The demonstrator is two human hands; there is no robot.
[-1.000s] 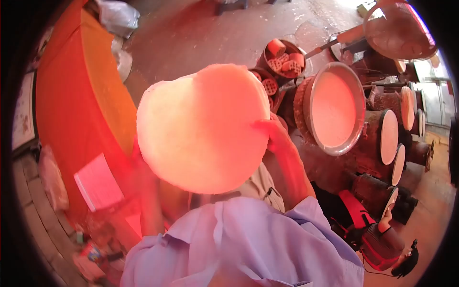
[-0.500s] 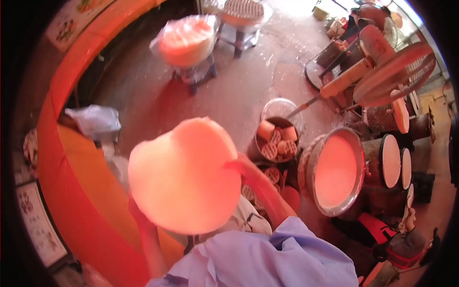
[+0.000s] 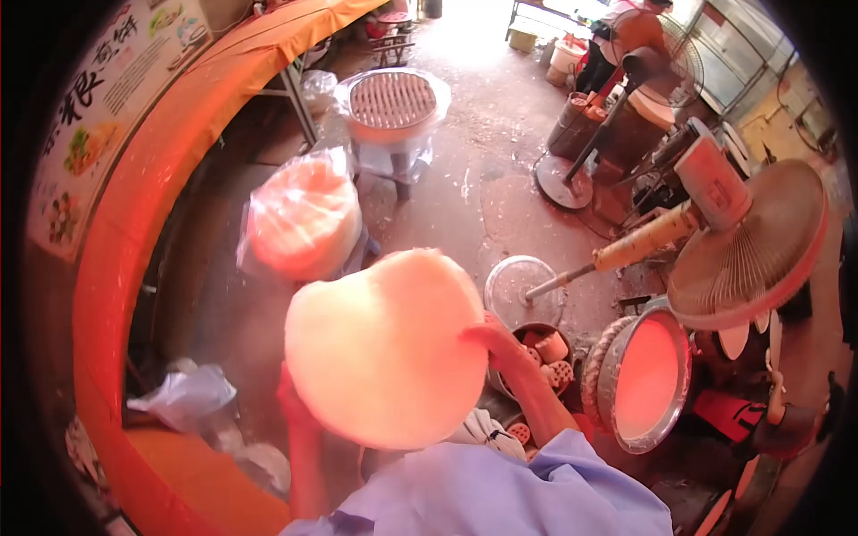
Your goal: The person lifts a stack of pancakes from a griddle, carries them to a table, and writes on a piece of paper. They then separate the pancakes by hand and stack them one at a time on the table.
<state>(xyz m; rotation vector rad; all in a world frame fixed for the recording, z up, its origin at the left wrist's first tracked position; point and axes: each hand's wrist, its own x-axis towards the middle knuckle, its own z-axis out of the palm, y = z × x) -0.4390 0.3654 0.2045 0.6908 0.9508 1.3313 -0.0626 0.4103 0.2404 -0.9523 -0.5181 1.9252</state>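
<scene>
A large, pale, round pancake [image 3: 384,353] with a dipped, uneven upper edge is held in front of my body between both hands. My left hand [image 3: 293,397] grips its left edge, most of its fingers hidden behind the sheet. On the right edge, my right hand [image 3: 487,339] is closed with its thumb over the top face. Just beyond the pancake, a plastic-wrapped pale stack [image 3: 304,219] rests on a stool. Behind that stands a round ridged rack [image 3: 391,98] on a plastic-covered stool.
To my right are a metal basin of pale batter [image 3: 647,380], a bucket of holed briquettes [image 3: 550,357] and a standing fan [image 3: 751,246]. An orange-covered counter [image 3: 103,330] curves along the left, with plastic bags [image 3: 192,397] beside it. Far back right, a person [image 3: 612,40] stands.
My view has shifted forward, bringing the wrapped stack and ridged rack lower in view and nearer. The pancake, still in both hands, now sits close below the wrapped stack in view.
</scene>
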